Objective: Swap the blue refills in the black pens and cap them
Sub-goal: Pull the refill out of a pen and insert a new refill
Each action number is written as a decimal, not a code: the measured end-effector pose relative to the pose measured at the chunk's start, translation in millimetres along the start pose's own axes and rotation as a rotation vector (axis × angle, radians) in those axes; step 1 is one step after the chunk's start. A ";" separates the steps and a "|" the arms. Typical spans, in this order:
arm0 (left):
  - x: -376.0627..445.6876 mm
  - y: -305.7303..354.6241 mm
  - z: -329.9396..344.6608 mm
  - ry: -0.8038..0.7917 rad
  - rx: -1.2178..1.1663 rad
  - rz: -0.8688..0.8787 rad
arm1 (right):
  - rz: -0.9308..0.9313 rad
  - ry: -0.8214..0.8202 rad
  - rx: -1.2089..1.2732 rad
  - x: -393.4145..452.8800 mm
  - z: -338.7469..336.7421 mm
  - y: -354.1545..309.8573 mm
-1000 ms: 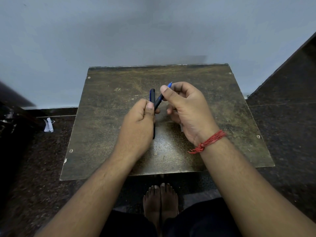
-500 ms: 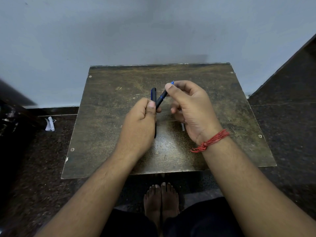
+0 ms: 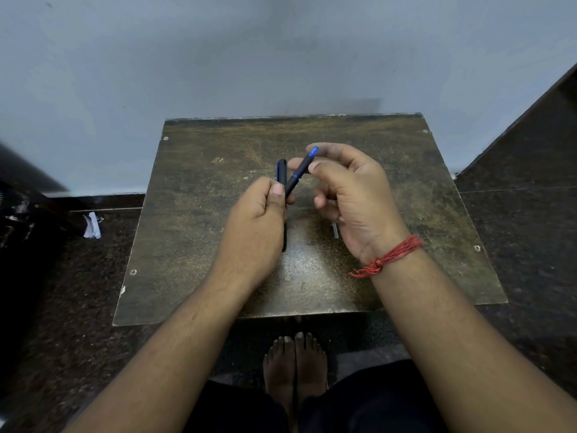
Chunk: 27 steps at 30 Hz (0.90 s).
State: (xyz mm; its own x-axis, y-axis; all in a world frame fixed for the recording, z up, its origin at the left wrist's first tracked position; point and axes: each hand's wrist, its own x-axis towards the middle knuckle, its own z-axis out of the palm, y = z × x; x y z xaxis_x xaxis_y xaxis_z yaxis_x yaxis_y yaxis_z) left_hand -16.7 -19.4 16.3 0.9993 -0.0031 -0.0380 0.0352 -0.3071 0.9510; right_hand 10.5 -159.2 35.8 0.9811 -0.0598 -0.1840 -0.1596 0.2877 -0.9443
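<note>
My left hand (image 3: 253,220) grips two black pens over the middle of the worn brown table (image 3: 199,245). One, the capped pen (image 3: 281,173), has a blue clip and stands upright, with its lower end showing below my fist. The other, the open pen (image 3: 298,175), slants up to the right and ends in a blue tip. My right hand (image 3: 352,195) pinches that pen just below the tip between thumb and index finger, and its other fingers are curled. My left fingers hide the middle of both pens.
A small pale piece (image 3: 335,230) lies on the table under my right palm, mostly hidden. The table's far edge is against a grey wall (image 3: 281,57). A scrap of white paper (image 3: 92,225) lies on the dark floor at the left. My bare feet (image 3: 295,360) are below the table's near edge.
My right thumb has drawn back to the right along the slanted pen, so more of its barrel and blue tip shows. My left hand keeps the same hold.
</note>
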 end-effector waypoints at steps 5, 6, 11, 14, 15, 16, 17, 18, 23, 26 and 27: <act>-0.6 0.5 0.2 0.007 0.012 0.007 | -0.033 0.052 -0.102 0.4 0.5 4.2; -0.7 0.8 0.3 0.008 0.012 0.010 | -0.042 0.053 -0.113 0.3 0.7 4.6; -0.1 1.7 0.4 0.005 0.002 -0.002 | -0.026 0.021 -0.098 -0.9 1.0 0.3; -0.7 2.7 0.2 0.010 0.006 0.007 | 0.015 0.004 -0.056 -2.3 1.1 -2.0; -1.1 3.2 0.1 0.012 0.007 0.011 | 0.028 0.002 -0.044 -2.8 1.4 -2.6; -1.2 3.6 0.1 0.012 0.004 0.011 | 0.039 0.002 -0.034 -2.7 1.4 -2.6; -1.3 3.7 0.2 0.007 -0.003 0.007 | 0.047 0.004 -0.028 -2.5 1.4 -2.2; -1.1 3.6 0.4 0.001 -0.010 0.001 | 0.046 0.011 -0.031 -2.5 1.3 -1.7; -1.1 2.9 0.3 0.005 0.006 -0.008 | 0.005 0.030 -0.121 -0.1 0.0 3.5; -1.2 3.0 0.1 0.001 0.003 -0.007 | -0.013 0.017 -0.115 0.1 -0.8 2.9; -1.2 3.0 0.2 0.000 -0.001 -0.006 | -0.021 0.014 -0.108 0.0 -0.9 2.5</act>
State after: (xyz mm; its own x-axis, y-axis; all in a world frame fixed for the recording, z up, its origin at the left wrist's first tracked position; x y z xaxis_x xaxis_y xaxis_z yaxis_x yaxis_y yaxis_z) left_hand -17.8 -20.5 19.1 0.9990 -0.0010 -0.0439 0.0415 -0.3061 0.9511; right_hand 10.1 -159.3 33.1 0.9828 -0.0786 -0.1670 -0.1506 0.1815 -0.9718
